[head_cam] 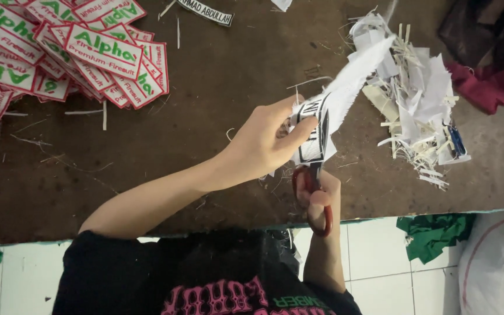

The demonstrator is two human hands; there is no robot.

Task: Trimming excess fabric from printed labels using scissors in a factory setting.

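Observation:
My left hand (263, 143) pinches a white embroidered patch with a black border (317, 125), held upright above the brown table (217, 87). A strip of white backing fabric (357, 76) trails up from the patch. My right hand (321, 195) grips red-handled scissors (316, 201) just below the patch, blades pointing up into the fabric and mostly hidden behind it.
A heap of white patches with red borders and green lettering (59, 52) lies at the far left. A pile of white fabric offcuts (415, 99) sits at the right, with dark red cloth (485, 84) beyond. One black-bordered patch (205, 11) lies at the far edge. Green cloth (433, 233) and a white sack (497, 262) lie on the tiled floor.

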